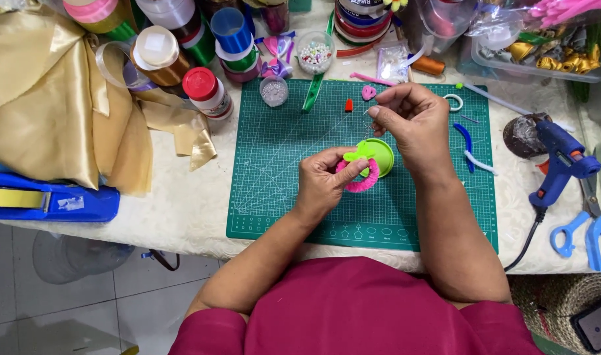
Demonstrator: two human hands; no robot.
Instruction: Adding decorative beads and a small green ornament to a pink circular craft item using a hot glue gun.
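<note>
A pale patterned cloth covers the desk (pixel 182 217), and a green cutting mat (pixel 280 164) with a white grid lies at its middle. Over the mat's centre the left hand (pixel 323 181) has its grip clamped on a pink fuzzy ring (pixel 361 184) topped with a lime-green piece. At one o'clock from it the right hand (pixel 412 125) pinches thumb and forefinger together on a thin wire or thread above the ring; what it is exactly is too fine to tell. A round green lid (pixel 382 156) lies on the mat just behind the ring.

At nine to eleven o'clock gold satin fabric (pixel 44 112) spills over the desk, with a blue case (pixel 50 200) at its near edge. Ribbon spools (pixel 182 39) and small bead pots crowd twelve o'clock. At three o'clock rest a blue glue gun (pixel 560 164) and blue-handled scissors (pixel 586 233). Grey floor tiles (pixel 83 296) show at seven o'clock, a woven basket (pixel 557 296) at five.
</note>
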